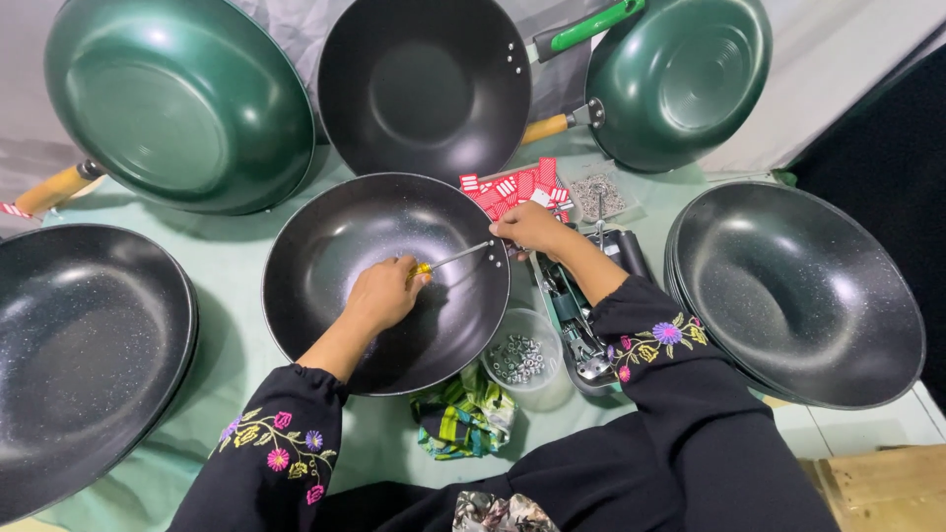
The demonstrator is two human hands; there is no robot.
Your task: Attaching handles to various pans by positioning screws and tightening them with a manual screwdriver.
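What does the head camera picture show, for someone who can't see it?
The left hand drives a yellow-handled screwdriver into the rim of a round black metal pan, which the right hand steadies. More black and green pans surround it on the pale green table.

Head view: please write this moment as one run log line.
left hand: holds screwdriver | right hand: on black pan rim | beside: nut bowl

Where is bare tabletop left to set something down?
Bare green cloth shows between the left black pan and the middle pan. It is crowded right of the middle pan: nut bowl, tools, stacked pans.
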